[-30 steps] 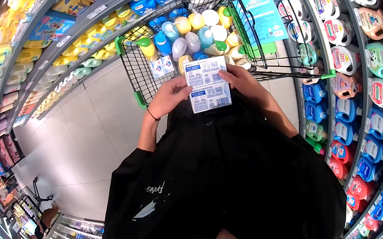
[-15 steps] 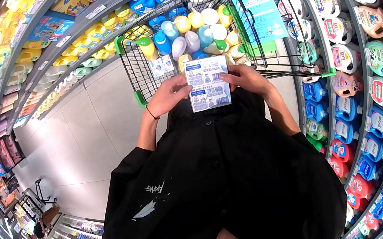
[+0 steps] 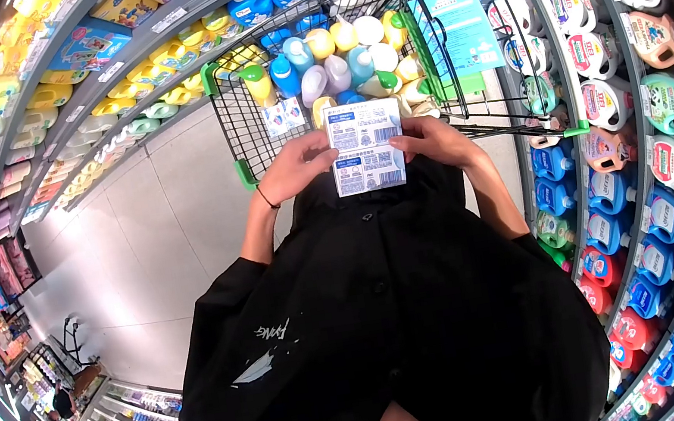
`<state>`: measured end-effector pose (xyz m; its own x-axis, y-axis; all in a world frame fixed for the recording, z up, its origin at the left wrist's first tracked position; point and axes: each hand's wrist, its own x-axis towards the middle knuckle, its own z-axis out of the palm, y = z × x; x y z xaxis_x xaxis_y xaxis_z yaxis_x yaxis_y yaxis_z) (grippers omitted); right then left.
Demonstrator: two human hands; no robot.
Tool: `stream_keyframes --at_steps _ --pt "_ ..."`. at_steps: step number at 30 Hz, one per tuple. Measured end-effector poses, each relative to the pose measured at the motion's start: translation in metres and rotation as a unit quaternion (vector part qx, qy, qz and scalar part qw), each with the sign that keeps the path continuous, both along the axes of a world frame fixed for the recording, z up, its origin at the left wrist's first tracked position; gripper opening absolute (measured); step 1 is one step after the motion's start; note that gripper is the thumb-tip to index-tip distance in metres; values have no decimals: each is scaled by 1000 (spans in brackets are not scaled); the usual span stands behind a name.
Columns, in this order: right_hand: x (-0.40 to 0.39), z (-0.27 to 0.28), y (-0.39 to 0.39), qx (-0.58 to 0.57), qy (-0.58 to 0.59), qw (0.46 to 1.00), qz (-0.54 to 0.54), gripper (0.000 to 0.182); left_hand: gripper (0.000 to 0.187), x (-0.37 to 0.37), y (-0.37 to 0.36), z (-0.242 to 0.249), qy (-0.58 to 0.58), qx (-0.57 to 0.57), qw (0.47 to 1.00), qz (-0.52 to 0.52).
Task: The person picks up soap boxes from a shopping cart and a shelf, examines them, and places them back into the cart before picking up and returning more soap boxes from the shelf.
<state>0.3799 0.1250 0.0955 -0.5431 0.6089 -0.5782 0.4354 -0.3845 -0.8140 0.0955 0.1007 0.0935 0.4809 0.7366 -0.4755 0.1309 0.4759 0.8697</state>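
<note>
Right now I have the left hand point(image 3: 294, 170) and right hand point(image 3: 428, 135) clamped on a flat white-and-blue printed packet point(image 3: 365, 147), reading its label; beyond them, the black wire cart point(image 3: 242, 129) calls for a forward reach.

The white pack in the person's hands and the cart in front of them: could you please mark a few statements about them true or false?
1. Both hands hold the white pack. True: the left hand grips its left edge, the right hand its right.
2. The shopping cart is empty. False: it holds many bottles.
3. The pack's printed labels face the camera. True.
4. The pack lies on the floor. False: it is held up in front of the cart.
</note>
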Motion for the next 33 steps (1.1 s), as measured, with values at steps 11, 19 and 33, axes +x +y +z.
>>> stream_keyframes --at_steps 11,19,33 --pt "-2 1 -6 1 45 998 -37 40 18 0 2 -4 1 6 1000 -15" --pt "0 2 -1 -20 33 999 -7 42 18 4 3 6 -23 -23 999 -1" --pt "1 -3 -1 -18 25 1000 -7 39 22 1 1 -1 -23 -20 1000 -4"
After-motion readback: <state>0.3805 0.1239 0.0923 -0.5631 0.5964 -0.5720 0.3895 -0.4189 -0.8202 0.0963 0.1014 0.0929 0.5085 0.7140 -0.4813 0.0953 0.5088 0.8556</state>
